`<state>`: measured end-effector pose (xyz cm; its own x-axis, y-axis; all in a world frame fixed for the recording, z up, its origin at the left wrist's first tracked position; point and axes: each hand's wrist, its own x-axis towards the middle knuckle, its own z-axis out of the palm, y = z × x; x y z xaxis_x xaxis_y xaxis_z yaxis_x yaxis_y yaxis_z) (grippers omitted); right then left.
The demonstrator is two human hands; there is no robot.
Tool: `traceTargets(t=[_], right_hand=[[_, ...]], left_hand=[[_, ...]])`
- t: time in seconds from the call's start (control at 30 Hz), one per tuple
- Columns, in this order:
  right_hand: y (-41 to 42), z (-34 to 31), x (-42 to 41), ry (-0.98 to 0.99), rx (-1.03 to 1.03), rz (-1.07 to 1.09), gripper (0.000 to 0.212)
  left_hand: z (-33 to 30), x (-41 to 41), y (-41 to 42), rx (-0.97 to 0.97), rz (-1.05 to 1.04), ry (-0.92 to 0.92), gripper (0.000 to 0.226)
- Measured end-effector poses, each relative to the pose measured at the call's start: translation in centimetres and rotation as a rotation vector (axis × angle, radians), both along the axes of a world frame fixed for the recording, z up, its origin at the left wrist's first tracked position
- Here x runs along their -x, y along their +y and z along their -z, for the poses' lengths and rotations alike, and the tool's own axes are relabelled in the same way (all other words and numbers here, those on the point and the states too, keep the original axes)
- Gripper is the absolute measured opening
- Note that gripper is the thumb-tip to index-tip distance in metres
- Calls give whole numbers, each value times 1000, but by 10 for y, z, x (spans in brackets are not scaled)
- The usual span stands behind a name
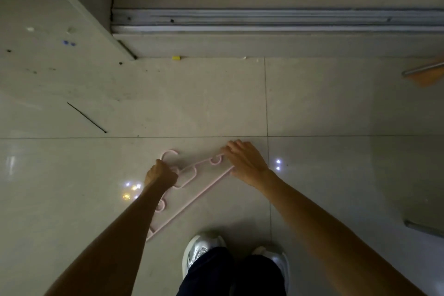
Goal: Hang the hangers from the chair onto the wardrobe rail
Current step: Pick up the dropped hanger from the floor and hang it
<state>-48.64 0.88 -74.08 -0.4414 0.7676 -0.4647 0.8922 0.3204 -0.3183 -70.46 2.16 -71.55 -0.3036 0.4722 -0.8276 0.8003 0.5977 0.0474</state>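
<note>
Pale glossy floor tiles point(324, 108) fill the view, seen from straight above, dimly lit, with small bright reflections near both hands.

Nearest: two silver-white shoes point(199, 252) and dark trouser legs point(230, 276) at the bottom edge. Both bare forearms reach forward and down from there.

Pink plastic hanger point(204, 190) sits between the hands, low over the tiles (contact with the floor cannot be confirmed). Its long straight bar runs diagonally from lower left, beside the left forearm, up to the right hand. Its hook point(169, 153) curves just beyond the left hand.

Left hand point(161, 174): fingers curled in a fist round the hanger's neck just below the hook, back of hand toward the camera.

Right hand point(245, 162): fingers bent down over the far end of the hanger, where the shoulder arm and the straight bar meet; it grips that corner.

Farther out: a thin dark stick point(86, 117) lies on the tile to the left. A small yellow scrap point(176, 57) lies against the base of a raised step. Above that, a grey metal sliding track point(276, 20) runs across the frame. At the right edge, an orange object with a metal bar point(425, 74), partly cut off.
</note>
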Motion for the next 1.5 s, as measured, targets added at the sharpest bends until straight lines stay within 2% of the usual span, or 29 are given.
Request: traceTargets(t=[0.07,0.17,0.23,0.37,0.47,0.57,0.7,0.83,0.93,1.03,1.1,1.17,1.23,1.33,1.5], right_hand=[[0,11,-1,-12,-19,3,48],[1,20,-4,28,-20,-35,44],[4,18,-6,-8,-25,-93,42],[4,-2,-11,46,107,-3,41],[5,-39,-24,138,182,141,29],[16,-110,-40,146,194,290,24],[40,-241,-72,156,195,439,26],[68,-387,-108,138,24,533,26],[90,-499,-128,54,-104,502,26],[107,-611,-133,38,-236,524,32],[112,-674,-131,62,-321,547,39],[113,-737,-127,77,-405,561,44],[115,-795,-123,138,-464,598,40],[119,-869,-114,233,-475,602,32],[118,-965,-109,314,-289,677,28]], left_hand=[[12,2,-10,-48,-131,16,58],[22,-1,-28,-115,-368,47,79],[28,-3,-37,-156,-449,53,71],[19,-10,-32,-104,-330,-66,30],[-15,-24,-11,-130,-211,-103,29],[-85,-38,18,-165,-77,-152,30],[-220,-58,66,-191,84,-354,28],[-380,-86,109,-176,244,-510,30],[-503,-105,126,-148,392,-610,28],[-615,-119,133,-148,444,-686,20],[-667,-127,138,-103,359,-747,9],[-725,-134,136,-83,275,-807,19],[-768,-141,136,-133,197,-833,18],[-827,-151,133,-237,84,-921,12],[-916,-169,143,-415,-145,-1068,15]])
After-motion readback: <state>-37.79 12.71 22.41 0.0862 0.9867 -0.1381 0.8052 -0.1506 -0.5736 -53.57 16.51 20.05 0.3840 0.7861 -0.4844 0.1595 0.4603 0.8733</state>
